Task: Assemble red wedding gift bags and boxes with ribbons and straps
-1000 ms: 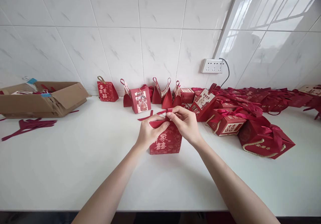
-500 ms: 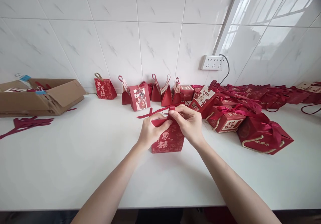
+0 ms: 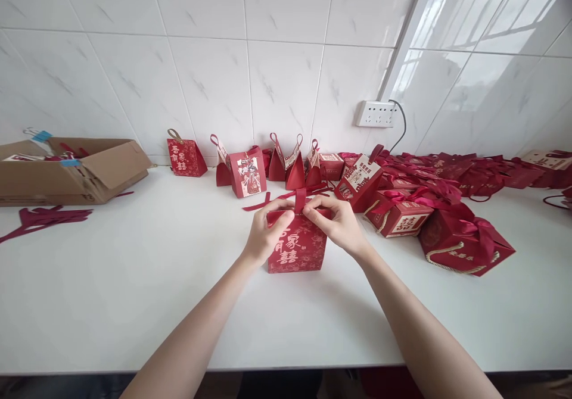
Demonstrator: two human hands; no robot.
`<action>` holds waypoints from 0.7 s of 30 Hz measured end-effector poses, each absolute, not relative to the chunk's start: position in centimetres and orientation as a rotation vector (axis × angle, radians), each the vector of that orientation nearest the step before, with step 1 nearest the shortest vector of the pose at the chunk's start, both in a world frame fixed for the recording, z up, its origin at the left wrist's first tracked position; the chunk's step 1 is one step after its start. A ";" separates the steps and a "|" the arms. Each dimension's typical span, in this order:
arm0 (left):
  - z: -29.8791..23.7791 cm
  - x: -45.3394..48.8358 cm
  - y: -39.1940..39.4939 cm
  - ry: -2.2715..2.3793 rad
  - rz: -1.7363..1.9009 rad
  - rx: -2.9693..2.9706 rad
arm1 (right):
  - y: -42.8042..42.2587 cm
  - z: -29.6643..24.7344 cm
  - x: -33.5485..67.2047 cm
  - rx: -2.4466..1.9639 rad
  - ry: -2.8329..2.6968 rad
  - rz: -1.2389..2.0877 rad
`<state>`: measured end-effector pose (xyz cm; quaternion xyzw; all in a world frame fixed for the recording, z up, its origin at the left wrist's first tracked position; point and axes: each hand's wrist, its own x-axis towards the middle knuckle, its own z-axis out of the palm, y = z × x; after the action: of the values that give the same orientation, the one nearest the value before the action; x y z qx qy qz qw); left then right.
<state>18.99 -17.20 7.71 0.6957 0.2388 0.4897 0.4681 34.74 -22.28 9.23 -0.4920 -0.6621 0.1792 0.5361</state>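
Pinching, left hand (image 3: 267, 232): thumb and fingers grip the top edge of the red box (image 3: 298, 253).
Right hand (image 3: 338, 223): it grips the same edge, just beside the ribbon loop (image 3: 300, 201).
Red box: it stands upright on the table (image 3: 179, 262), below and between both hands.
Cardboard box (image 3: 44, 187): it is well to the left of the left hand.

Held box (image 3: 298, 251) smooth paper; ribbon loop (image 3: 301, 200) cloth; tiles (image 3: 286, 6) glossy; carton (image 3: 117, 172) matt cardboard.

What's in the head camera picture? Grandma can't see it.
A left hand and right hand pinch the top of a red gift box either side of its ribbon loop, on a white table. More red gift boxes sit behind.
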 end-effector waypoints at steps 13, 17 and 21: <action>7.5 19.2 -17.1 0.650 1.222 1.732 | -22.1 8.9 34.6 -1.211 -1.546 0.461; 7.6 19.5 -16.9 0.689 1.267 1.755 | -21.9 8.9 34.6 -1.239 -1.558 0.440; 7.7 19.7 -17.0 0.687 1.294 1.787 | -21.8 9.0 34.6 -1.256 -1.566 0.445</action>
<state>19.67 -16.95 7.74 0.7075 0.2721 0.5123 0.4037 34.61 -21.81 9.04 -0.5230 -0.6523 0.1853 0.5163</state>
